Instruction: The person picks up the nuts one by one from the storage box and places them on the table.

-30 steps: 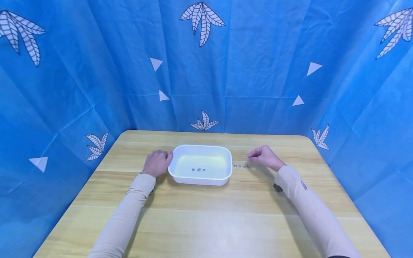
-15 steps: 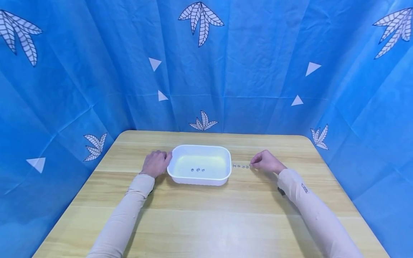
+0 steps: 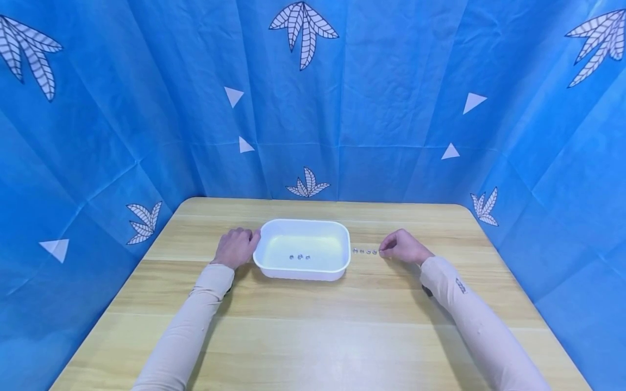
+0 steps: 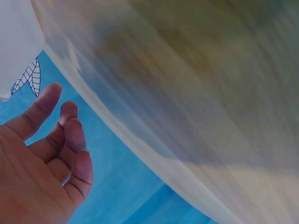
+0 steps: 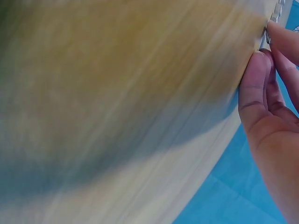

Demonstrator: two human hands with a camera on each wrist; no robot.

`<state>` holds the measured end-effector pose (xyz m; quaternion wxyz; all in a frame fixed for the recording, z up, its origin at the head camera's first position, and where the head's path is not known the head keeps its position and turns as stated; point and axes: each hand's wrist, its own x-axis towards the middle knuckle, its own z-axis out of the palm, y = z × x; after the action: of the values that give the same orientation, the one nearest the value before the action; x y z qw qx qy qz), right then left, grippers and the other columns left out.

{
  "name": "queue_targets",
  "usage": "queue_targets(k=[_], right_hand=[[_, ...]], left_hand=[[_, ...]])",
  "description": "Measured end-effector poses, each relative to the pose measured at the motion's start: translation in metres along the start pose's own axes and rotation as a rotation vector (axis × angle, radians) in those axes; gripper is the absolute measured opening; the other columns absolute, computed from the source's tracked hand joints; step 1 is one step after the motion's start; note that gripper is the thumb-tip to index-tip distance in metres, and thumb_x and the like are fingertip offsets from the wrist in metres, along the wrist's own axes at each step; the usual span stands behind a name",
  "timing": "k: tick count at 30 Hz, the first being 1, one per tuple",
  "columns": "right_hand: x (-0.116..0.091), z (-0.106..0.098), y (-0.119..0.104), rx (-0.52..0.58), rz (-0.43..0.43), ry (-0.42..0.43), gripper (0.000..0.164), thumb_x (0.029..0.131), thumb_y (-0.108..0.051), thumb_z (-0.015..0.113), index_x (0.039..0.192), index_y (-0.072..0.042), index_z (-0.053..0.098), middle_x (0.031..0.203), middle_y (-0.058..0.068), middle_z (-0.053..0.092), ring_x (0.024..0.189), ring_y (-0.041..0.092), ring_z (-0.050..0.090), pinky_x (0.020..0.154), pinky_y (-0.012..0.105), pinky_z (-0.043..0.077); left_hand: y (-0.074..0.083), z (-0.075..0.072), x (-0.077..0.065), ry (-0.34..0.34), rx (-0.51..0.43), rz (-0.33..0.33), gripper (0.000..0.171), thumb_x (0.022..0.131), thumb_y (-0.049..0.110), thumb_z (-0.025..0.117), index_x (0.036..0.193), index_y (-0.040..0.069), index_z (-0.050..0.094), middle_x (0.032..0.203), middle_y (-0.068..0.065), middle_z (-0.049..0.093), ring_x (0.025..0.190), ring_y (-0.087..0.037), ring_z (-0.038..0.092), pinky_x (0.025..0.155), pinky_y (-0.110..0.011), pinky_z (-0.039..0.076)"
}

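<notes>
Pinching a small metal piece btwn thumb & index, a person's R hand sits low over a wood-grain table, at the R end of a row of 4 similar pieces. Back of the hand is up, wrist slightly arched, fingertips angled down & toward the row; the R-wrist view has the piece partly hidden at the tips, w/ other fingers tucked in behind. R arm, in a light sleeve, runs diagonally in from lower R.

Opposite, the L hand rests back-up alongside a white basin, thumb side against its L rim. Its fingers are loosely bent, per the L-wrist view; whether the thumb hooks over the rim, can't tell. L arm, sleeved to match, slants in from lower L, forearm nearly straight.

3 more pieces lie in a short line on the basin floor, approx. centre, L to R. The basin stands upright btwn the 2 hands, its R side just beside the row. Bkgd: blue curtain w/ white leaf & triangle prints.
</notes>
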<state>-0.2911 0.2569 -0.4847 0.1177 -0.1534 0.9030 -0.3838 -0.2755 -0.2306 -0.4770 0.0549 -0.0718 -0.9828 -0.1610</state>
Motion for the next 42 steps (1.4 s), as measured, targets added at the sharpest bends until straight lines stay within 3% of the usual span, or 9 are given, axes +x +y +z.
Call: queue_targets(k=[16,27,34,42], right_hand=[[0.001,0.001,0.002,0.013,0.017,0.003,0.013,0.087,-0.004,0.078,0.099,0.001,0.077,0.098,0.016,0.077,0.084,0.017,0.067,0.077,0.027,0.053],[-0.001,0.0,-0.002,0.01,0.035,0.012,0.014,0.087,-0.005,0.077,0.101,-0.001,0.076,0.098,0.013,0.076,0.084,0.017,0.065,0.074,0.026,0.053],[-0.001,-0.003,-0.014,0.029,0.022,0.062,0.018,0.094,-0.005,0.068,0.11,0.002,0.072,0.103,0.017,0.073,0.092,0.021,0.067,0.08,0.027,0.055],[0.003,-0.01,-0.035,0.044,-0.03,0.115,0.026,0.1,-0.018,0.067,0.116,0.002,0.071,0.11,0.018,0.074,0.097,0.019,0.066,0.085,0.027,0.052]], left_hand=[[0.001,-0.001,0.0,0.003,-0.016,-0.001,0.067,0.11,0.048,0.029,0.106,-0.001,0.074,0.105,-0.022,0.072,0.1,-0.04,0.065,0.088,-0.057,0.052],[0.001,-0.001,-0.001,-0.021,-0.01,-0.013,0.069,0.11,0.049,0.027,0.118,-0.003,0.072,0.114,-0.025,0.071,0.108,-0.043,0.064,0.093,-0.061,0.05],[0.0,-0.001,0.0,-0.024,-0.006,-0.016,0.071,0.11,0.05,0.025,0.117,-0.003,0.072,0.114,-0.024,0.071,0.107,-0.042,0.064,0.093,-0.06,0.051],[0.0,0.0,0.0,-0.029,-0.009,-0.02,0.071,0.109,0.05,0.025,0.118,-0.003,0.072,0.115,-0.024,0.071,0.109,-0.043,0.064,0.095,-0.061,0.05]])
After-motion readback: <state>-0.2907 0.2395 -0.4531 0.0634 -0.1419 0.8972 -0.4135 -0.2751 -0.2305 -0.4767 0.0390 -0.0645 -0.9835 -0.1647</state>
